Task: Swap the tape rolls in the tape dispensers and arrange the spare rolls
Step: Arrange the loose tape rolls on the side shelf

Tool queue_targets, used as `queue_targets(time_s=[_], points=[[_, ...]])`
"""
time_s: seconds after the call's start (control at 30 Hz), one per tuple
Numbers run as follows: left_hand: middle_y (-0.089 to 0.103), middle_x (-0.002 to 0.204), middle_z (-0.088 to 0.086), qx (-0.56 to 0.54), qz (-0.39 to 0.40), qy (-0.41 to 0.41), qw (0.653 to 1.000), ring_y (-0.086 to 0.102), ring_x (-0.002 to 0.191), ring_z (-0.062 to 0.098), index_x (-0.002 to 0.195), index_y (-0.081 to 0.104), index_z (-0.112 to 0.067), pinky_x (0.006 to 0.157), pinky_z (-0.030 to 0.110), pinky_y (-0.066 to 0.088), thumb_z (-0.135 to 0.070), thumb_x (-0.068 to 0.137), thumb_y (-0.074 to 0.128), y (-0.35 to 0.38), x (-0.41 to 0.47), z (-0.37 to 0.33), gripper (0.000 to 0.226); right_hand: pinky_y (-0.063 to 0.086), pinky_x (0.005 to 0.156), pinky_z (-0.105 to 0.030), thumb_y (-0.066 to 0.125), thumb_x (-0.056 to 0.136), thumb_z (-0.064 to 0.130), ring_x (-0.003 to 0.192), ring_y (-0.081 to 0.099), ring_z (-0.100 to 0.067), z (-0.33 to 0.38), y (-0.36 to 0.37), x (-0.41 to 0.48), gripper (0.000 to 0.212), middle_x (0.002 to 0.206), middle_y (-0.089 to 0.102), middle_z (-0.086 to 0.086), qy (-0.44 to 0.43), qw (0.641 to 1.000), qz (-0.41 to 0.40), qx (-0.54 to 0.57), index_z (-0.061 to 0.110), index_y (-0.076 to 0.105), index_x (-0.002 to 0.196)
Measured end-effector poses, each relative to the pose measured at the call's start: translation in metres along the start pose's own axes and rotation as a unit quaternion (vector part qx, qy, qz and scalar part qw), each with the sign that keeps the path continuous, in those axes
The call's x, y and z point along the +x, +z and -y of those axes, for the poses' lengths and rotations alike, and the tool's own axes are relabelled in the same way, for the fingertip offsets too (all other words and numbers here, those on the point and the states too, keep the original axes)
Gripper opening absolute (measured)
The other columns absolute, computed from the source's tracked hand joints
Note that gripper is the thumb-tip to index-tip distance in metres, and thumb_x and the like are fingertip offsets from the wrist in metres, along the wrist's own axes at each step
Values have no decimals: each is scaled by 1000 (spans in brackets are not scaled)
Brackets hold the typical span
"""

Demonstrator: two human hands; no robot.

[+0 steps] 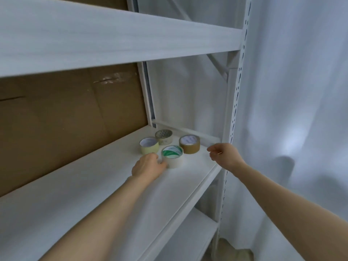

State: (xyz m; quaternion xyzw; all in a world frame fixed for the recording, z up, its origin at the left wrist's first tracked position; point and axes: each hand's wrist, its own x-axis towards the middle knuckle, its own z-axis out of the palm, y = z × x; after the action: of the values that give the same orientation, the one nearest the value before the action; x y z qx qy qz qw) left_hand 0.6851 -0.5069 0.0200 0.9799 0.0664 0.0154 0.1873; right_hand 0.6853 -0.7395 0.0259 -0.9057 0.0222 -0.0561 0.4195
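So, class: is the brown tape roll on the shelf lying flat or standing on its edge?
Lying flat. The brown tape roll rests on the shelf with its core opening facing upward.

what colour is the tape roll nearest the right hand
Brown, with a white core label; the head view, the only one, shows it.

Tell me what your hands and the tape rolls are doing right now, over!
Left hand fingers touching green-and-white roll on shelf. Right hand empty, hovering at shelf edge. Brown roll, two pale rolls sit behind. Nothing blocking.
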Motion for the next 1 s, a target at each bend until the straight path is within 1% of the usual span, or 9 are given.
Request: queue_targets(time_s=[0.1,0.2,0.3,0.4,0.5,0.6,0.8,0.9,1.0], points=[[57,126,11,0,-18,-10,1000,52,115,32,121,55,-16,83,34,46,-57,84,51,11,39,-15,56,48,87,-31,43,88,5,94,59,-20,-13,-2,45,33,96,64,-1,-9,1000,-7,-26,16,68,107],[36,145,13,27,-16,-46,998,29,135,33,140,36,-16,100,42,38,-65,79,52,19,64,-23,79,47,84,-28,40,93,10,103,61,-25,-19,8,79,34,117,65,-4,-34,996,6,-88,20,66,114],[16,154,10,36,11,-75,996,8,143,30,147,16,-16,109,46,27,-66,73,59,23,86,-25,100,46,80,-31,42,94,13,110,56,-30,-15,24,114,38,128,54,-10,-70,985,40,-155,21,52,130],[13,156,10,31,36,-106,993,10,144,30,149,8,-12,111,45,28,-56,70,70,28,108,-26,110,46,91,-41,51,91,18,120,47,-32,-12,43,148,54,133,43,-13,-83,967,94,-222,19,30,140],[33,149,10,32,25,-119,992,32,136,29,146,21,-12,106,41,39,-44,71,74,37,123,-25,98,46,92,-41,56,89,18,120,48,-32,-7,59,177,59,130,44,-15,-117,950,127,-261,15,27,139],[43,144,6,83,-12,-124,989,40,132,26,141,37,-20,104,36,41,-28,81,65,40,131,-24,67,44,95,-37,53,90,14,120,48,-30,0,74,201,56,130,44,-15,-177,926,156,-294,14,29,140],[63,120,3,220,-32,-135,966,54,111,25,118,60,-29,92,33,30,-23,92,48,33,128,-26,29,27,111,-38,55,87,40,135,25,-31,20,94,238,66,149,26,-8,-389,793,180,-434,20,30,144],[62,119,4,206,-22,-148,967,52,112,26,119,60,-30,100,35,23,-23,92,48,27,109,-16,30,32,105,-35,51,86,48,122,40,-28,37,103,241,43,131,48,-6,-427,757,203,-451,24,56,121],[65,114,6,184,-42,-175,966,52,110,29,111,63,-26,100,34,21,-20,92,46,10,76,5,26,34,94,-30,44,92,38,107,46,-26,59,116,220,26,116,55,-4,-469,744,207,-427,31,60,111]])
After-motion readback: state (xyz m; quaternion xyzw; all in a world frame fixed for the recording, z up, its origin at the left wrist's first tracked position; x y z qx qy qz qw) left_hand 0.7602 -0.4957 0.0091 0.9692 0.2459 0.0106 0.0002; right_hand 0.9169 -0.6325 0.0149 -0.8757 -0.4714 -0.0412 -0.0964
